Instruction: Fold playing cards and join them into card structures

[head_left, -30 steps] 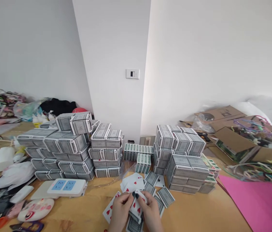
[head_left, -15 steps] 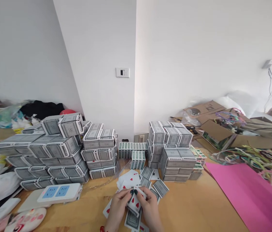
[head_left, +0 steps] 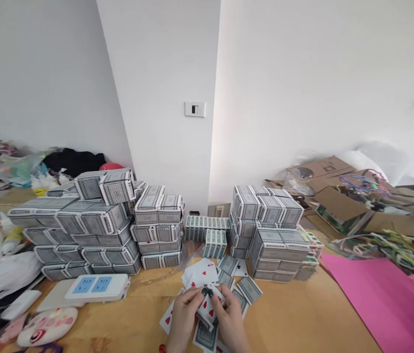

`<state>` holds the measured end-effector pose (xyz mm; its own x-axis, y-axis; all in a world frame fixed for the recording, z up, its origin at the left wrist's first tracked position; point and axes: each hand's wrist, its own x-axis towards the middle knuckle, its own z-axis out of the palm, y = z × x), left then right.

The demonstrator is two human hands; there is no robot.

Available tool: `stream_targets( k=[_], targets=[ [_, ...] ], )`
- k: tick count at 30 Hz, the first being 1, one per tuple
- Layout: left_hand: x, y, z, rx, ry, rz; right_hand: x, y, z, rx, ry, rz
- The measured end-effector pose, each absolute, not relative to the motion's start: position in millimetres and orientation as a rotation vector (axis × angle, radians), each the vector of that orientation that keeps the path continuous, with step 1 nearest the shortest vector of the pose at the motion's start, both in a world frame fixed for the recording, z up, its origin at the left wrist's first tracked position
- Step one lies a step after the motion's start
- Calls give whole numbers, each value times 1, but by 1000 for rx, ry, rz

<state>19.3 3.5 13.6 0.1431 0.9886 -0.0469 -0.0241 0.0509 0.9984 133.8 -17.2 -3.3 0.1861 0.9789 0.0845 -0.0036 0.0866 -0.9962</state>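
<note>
Between both hands, low in the middle of the head view, is a playing card with red hearts, apparently bent along its edges. My left hand grips its left side, and my right hand grips its right side. Both thumbs, with dark green nails, press together near the card's top. Loose cards surround the hands: face-up heart cards lie just beyond, and face-down patterned cards lie to the right. Another face-down card lies beneath the hands. My fingertips behind the held card are hidden.
Blocks built of folded cards stand in a left stack, a middle stack and a right stack. Small green card blocks sit between them. A white power strip lies left, pink paper right, cardboard boxes behind it.
The whole scene has shifted slightly to the right in view, as the head turned a little left. Both hands keep the same hold on the heart card.
</note>
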Motion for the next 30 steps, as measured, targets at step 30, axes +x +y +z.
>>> stream_targets(
  k=[30],
  targets=[
    [20, -2, 3, 1666, 1269, 1084, 153, -7, -11, -1281, -1014, 966]
  ],
)
